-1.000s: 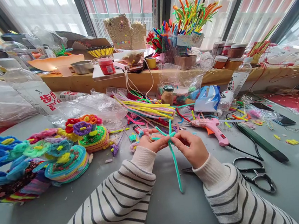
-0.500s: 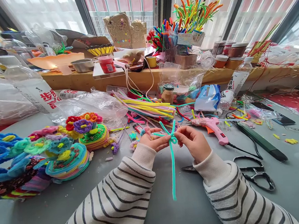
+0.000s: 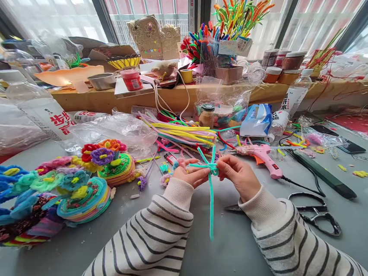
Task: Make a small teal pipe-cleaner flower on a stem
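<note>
A turquoise pipe-cleaner piece (image 3: 211, 196) is held up between my hands, with short arms spreading at the top, a small coil at its centre and one long stem hanging down. My left hand (image 3: 189, 173) pinches it from the left, near where the arms cross. On the right, my right hand (image 3: 238, 174) has thumb and forefinger closed on the coil. Black-handled scissors (image 3: 318, 214) lie partly behind my right sleeve. Beyond my right hand rests a pink glue gun (image 3: 262, 158).
Pipe-cleaner flowers on round bases (image 3: 84, 199) stand at the left. A bundle of loose pipe cleaners (image 3: 183, 133) lies behind my hands, near a small jar (image 3: 206, 115). A dark green bar (image 3: 324, 174) and a phone (image 3: 350, 146) are at the right.
The long stem's lower end has swung slightly left and up. The coil and the short arms have turned a little in my fingers; both hands keep their hold.
</note>
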`<action>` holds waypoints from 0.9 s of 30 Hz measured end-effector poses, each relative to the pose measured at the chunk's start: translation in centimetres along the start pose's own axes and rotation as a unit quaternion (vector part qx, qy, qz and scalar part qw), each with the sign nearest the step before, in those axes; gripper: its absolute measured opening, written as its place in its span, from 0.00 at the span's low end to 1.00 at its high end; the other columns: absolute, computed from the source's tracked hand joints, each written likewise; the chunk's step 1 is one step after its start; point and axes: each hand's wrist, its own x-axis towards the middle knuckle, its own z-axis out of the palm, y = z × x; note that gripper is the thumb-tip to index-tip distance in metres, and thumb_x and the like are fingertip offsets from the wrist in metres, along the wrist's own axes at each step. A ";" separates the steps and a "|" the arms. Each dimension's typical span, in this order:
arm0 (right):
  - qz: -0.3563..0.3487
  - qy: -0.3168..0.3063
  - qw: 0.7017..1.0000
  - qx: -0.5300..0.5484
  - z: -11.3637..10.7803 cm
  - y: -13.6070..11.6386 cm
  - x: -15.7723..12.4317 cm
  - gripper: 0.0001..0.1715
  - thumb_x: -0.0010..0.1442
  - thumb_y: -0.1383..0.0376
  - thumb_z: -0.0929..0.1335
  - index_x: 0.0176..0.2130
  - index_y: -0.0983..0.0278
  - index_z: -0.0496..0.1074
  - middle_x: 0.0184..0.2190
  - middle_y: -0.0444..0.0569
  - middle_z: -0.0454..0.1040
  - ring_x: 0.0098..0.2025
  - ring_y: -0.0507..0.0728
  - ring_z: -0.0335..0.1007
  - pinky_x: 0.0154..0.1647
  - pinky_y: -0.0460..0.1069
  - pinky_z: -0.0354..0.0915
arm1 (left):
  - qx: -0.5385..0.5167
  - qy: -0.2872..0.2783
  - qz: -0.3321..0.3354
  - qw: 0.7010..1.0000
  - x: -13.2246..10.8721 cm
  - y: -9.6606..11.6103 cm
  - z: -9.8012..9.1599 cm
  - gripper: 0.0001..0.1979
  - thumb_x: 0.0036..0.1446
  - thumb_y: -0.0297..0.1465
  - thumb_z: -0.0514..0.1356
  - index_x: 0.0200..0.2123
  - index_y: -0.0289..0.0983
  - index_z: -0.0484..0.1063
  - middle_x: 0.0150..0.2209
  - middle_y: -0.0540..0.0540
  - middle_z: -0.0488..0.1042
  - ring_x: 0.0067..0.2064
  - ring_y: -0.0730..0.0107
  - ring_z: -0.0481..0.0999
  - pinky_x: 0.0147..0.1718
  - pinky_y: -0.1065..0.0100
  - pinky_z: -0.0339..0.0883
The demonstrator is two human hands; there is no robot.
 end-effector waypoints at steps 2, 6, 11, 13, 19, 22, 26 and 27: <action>0.001 -0.021 1.000 -0.009 -0.1 -0.1 0.1 0.11 0.48 0.59 0.65 0.24 0.65 0.64 0.17 0.39 0.61 0.20 0.46 0.58 0.20 0.43 0.59 | 0.012 0.002 0.005 1.000 -0.1 0.1 0.0 0.23 0.32 0.18 0.64 0.30 0.36 0.55 0.18 0.53 0.71 0.23 0.76 0.72 0.28 0.71 0.66; 0.002 -0.062 0.997 -0.055 -0.5 -0.5 0.3 0.11 0.49 0.60 0.64 0.24 0.65 0.64 0.18 0.40 0.62 0.20 0.47 0.58 0.22 0.44 0.58 | 0.029 -0.002 0.000 1.000 -0.2 0.2 0.1 0.21 0.33 0.17 0.63 0.30 0.35 0.56 0.17 0.54 0.71 0.22 0.78 0.71 0.25 0.74 0.66; 0.017 -0.107 0.991 -0.083 -1.1 -0.7 0.4 0.10 0.49 0.60 0.64 0.24 0.65 0.62 0.19 0.40 0.62 0.21 0.47 0.58 0.23 0.45 0.58 | 0.038 -0.011 -0.005 0.999 -0.2 0.2 0.1 0.22 0.31 0.19 0.64 0.29 0.35 0.56 0.18 0.54 0.70 0.22 0.78 0.71 0.24 0.74 0.65; 0.019 -0.120 0.989 -0.085 -1.2 -0.7 0.5 0.11 0.49 0.60 0.64 0.24 0.65 0.62 0.19 0.40 0.61 0.21 0.48 0.58 0.24 0.45 0.59 | 0.043 -0.014 -0.008 0.999 -0.2 0.1 0.0 0.23 0.31 0.19 0.64 0.30 0.35 0.56 0.19 0.53 0.70 0.22 0.78 0.71 0.24 0.75 0.65; 0.015 -0.134 0.987 -0.085 -1.2 -0.9 0.4 0.12 0.47 0.59 0.64 0.23 0.65 0.61 0.20 0.40 0.61 0.22 0.48 0.59 0.24 0.45 0.59 | 0.048 -0.034 -0.008 0.998 -0.1 0.1 0.0 0.24 0.30 0.23 0.65 0.31 0.36 0.57 0.18 0.53 0.69 0.24 0.75 0.71 0.28 0.72 0.65; 0.012 -0.140 0.986 -0.085 -1.2 -1.0 0.4 0.11 0.48 0.59 0.65 0.23 0.65 0.62 0.20 0.40 0.62 0.22 0.48 0.59 0.24 0.45 0.59 | 0.063 -0.032 -0.012 0.997 -0.2 0.2 0.0 0.22 0.32 0.24 0.65 0.32 0.36 0.56 0.17 0.54 0.69 0.23 0.75 0.71 0.29 0.71 0.65; 0.016 -0.123 0.989 -0.085 -1.1 -0.9 0.3 0.11 0.48 0.59 0.64 0.23 0.65 0.61 0.19 0.39 0.62 0.21 0.47 0.60 0.24 0.45 0.59 | 0.051 -0.033 -0.022 0.998 -0.1 0.2 0.0 0.23 0.32 0.23 0.65 0.31 0.36 0.56 0.17 0.54 0.70 0.23 0.75 0.72 0.29 0.71 0.65; 0.019 -0.115 0.990 -0.083 -1.1 -0.9 0.3 0.11 0.48 0.59 0.64 0.23 0.65 0.61 0.18 0.39 0.62 0.21 0.47 0.60 0.24 0.45 0.59 | 0.040 -0.036 -0.023 0.998 -0.1 0.1 0.0 0.23 0.31 0.22 0.65 0.31 0.36 0.56 0.18 0.53 0.70 0.23 0.75 0.72 0.29 0.71 0.65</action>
